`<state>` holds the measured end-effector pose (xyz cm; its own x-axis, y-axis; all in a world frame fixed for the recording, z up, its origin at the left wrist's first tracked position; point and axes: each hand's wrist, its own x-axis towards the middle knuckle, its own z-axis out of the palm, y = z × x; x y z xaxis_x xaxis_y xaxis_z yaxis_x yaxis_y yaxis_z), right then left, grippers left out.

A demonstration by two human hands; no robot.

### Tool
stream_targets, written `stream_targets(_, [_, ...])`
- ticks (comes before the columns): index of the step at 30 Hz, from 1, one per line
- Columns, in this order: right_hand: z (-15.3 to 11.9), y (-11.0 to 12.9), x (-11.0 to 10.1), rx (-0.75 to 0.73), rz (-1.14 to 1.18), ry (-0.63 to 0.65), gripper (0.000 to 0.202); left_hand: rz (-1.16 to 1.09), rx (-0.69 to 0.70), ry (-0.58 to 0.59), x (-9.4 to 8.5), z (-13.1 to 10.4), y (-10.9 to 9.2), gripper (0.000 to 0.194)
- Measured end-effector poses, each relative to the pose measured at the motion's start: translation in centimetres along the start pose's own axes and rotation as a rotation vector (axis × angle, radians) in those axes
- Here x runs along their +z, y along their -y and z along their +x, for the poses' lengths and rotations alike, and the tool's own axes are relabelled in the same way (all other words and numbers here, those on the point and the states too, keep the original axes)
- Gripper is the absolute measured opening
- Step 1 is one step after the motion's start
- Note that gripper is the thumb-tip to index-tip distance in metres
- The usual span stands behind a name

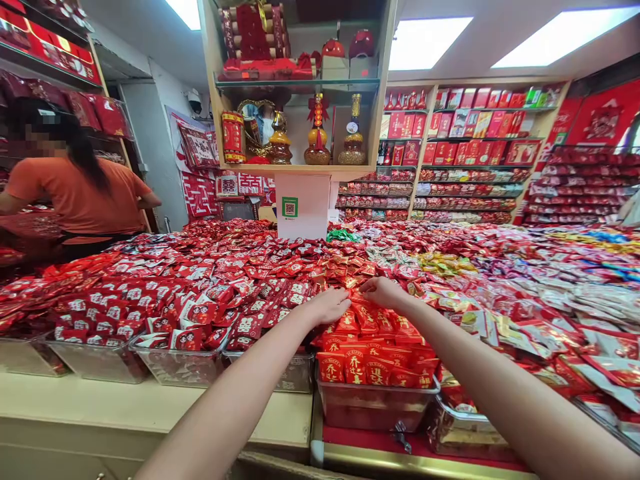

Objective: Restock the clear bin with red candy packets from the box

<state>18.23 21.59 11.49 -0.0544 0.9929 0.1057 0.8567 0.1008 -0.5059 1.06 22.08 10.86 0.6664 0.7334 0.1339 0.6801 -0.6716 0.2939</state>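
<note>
Both of my arms reach over a broad heap of small wrapped packets. My left hand [330, 305] lies on the red packets just left of centre, its fingers bent down and their tips partly hidden. Close by on the right, my right hand [384, 292] has its fingers curled together at a red packet among the others; what it grips is too small to make out. Below the hands, bright red packets with gold characters [355, 365] stand in rows in a clear plastic bin [377, 407].
More clear bins [177, 367] line the counter's front edge [150, 407]. A white post [303, 213] holds up a display cabinet [297, 170] beyond the hands. At the left stands a person in an orange shirt [95, 200]. Stocked shelves [425, 153] line the back.
</note>
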Motion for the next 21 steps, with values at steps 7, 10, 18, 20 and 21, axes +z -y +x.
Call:
stream_targets(7, [0.2,-0.7,0.0,-0.077,-0.042,-0.027,0.015,0.015,0.005,-0.019,0.2,0.5,-0.7,0.039])
stream_targets(10, [0.1,-0.9,-0.5,-0.101,-0.062,-0.053,0.014,0.025,0.018,-0.017,0.0,0.7,-1.0,0.035])
stream_targets(18, [-0.5,-1.1,-0.5,-0.16,-0.133,-0.029,0.015,0.052,0.015,-0.013,-0.8,2.4,-2.0,0.029])
stream_targets(20, [-0.4,-0.7,-0.4,-0.137,-0.17,-0.026,0.017,0.053,-0.017,-0.029,-0.9,2.7,-1.9,0.029])
stream_targets(21, [-0.1,-0.5,-0.4,-0.113,-0.193,-0.023,0.019,0.054,-0.038,-0.04,-1.0,2.7,-1.7,0.029])
